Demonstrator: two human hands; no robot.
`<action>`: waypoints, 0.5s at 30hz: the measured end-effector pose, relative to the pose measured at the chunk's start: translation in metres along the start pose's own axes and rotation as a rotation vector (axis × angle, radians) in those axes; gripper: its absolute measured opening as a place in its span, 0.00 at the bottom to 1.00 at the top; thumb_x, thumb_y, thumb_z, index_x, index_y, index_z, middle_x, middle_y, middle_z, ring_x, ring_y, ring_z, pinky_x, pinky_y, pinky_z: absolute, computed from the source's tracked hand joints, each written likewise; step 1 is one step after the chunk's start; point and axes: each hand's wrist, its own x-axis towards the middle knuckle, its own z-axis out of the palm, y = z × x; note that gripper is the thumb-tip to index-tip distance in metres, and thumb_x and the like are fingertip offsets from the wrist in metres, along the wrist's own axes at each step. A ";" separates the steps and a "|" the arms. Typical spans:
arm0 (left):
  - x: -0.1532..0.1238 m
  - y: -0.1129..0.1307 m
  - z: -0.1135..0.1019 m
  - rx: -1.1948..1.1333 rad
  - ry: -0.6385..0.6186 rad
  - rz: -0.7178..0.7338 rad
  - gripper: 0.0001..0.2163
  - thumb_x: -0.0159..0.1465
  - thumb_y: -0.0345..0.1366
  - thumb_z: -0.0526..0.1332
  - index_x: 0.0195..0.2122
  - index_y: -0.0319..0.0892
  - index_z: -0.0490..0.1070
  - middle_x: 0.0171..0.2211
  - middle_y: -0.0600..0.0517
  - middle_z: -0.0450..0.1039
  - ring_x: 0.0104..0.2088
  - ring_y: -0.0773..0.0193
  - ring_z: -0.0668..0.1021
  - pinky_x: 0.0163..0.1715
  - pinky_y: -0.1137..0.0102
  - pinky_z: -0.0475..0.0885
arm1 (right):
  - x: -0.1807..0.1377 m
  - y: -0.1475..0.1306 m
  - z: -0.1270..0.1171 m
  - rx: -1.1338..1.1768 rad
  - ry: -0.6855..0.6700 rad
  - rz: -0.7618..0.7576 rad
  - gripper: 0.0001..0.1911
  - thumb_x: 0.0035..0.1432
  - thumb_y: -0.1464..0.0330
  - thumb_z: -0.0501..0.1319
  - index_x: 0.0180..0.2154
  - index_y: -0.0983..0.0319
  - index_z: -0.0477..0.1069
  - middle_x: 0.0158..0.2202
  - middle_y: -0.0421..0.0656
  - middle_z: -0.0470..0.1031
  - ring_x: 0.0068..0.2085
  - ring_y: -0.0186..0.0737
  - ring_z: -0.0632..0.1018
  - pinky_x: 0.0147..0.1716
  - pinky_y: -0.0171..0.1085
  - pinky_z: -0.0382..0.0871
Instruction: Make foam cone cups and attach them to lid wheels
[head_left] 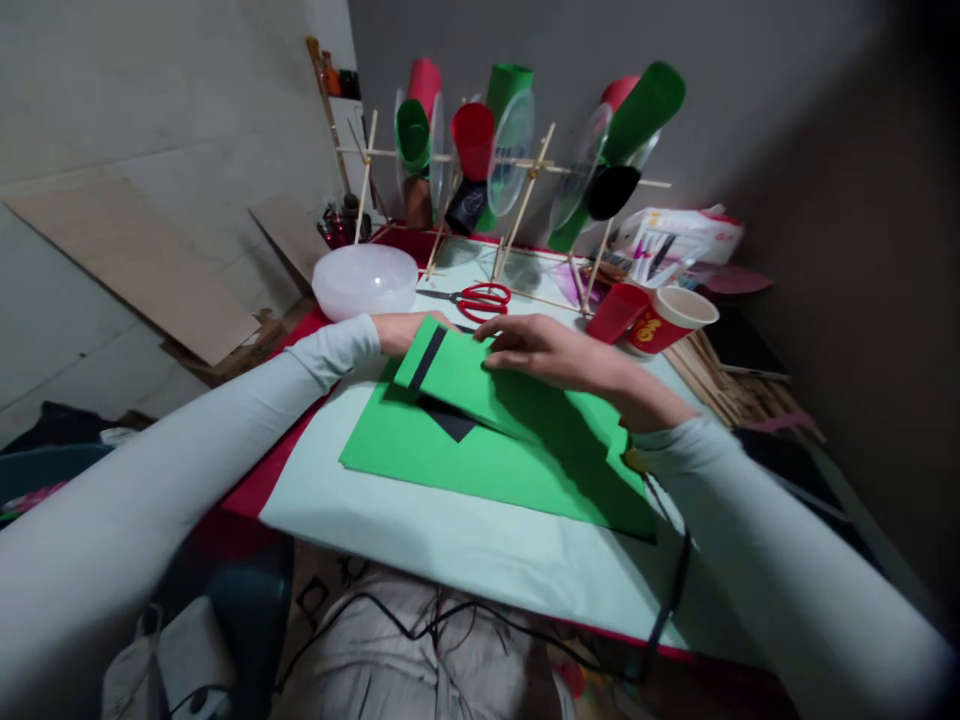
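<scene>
A green paper sheet [480, 465] lies on the pale table top [450, 540], with a smaller folded green sheet [487, 385] raised on top of it and a black piece [450, 418] showing underneath. My left hand [401, 330] grips the far left edge of the folded sheet; its fingers are mostly hidden behind the paper. My right hand [547, 350] rests on the folded sheet's top edge with fingers curled down on it.
Red scissors [480, 298] lie just beyond my hands. A white bowl [365, 280] sits at the left. Two red paper cups [652, 318] lie at the right. A stick frame [517, 180] with paper rolls and discs stands behind. Wooden sticks [720, 380] lie right.
</scene>
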 end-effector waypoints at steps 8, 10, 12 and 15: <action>-0.015 0.004 -0.010 0.082 0.146 0.009 0.20 0.64 0.48 0.60 0.52 0.44 0.78 0.39 0.46 0.84 0.43 0.54 0.82 0.45 0.62 0.73 | -0.055 -0.003 -0.005 -0.248 0.241 0.052 0.12 0.66 0.73 0.59 0.51 0.66 0.72 0.50 0.51 0.79 0.47 0.45 0.79 0.47 0.41 0.70; -0.020 0.003 -0.011 0.057 0.172 -0.023 0.24 0.68 0.52 0.52 0.56 0.45 0.75 0.39 0.44 0.83 0.39 0.55 0.82 0.39 0.64 0.74 | -0.077 -0.003 -0.007 -0.324 0.217 0.134 0.11 0.68 0.71 0.58 0.50 0.65 0.73 0.47 0.50 0.80 0.44 0.46 0.79 0.43 0.41 0.70; -0.022 0.005 -0.007 0.058 0.174 -0.049 0.24 0.67 0.53 0.54 0.57 0.46 0.74 0.41 0.43 0.83 0.41 0.54 0.82 0.38 0.65 0.74 | -0.094 -0.003 -0.004 -0.410 0.148 0.210 0.13 0.67 0.68 0.60 0.51 0.66 0.72 0.46 0.52 0.79 0.44 0.49 0.78 0.43 0.44 0.71; -0.020 0.013 0.006 0.192 0.182 -0.106 0.30 0.55 0.48 0.69 0.59 0.46 0.73 0.42 0.45 0.80 0.44 0.51 0.81 0.45 0.62 0.73 | -0.105 -0.002 0.009 -0.519 0.066 0.236 0.23 0.62 0.63 0.66 0.53 0.69 0.70 0.49 0.57 0.76 0.49 0.57 0.75 0.49 0.52 0.69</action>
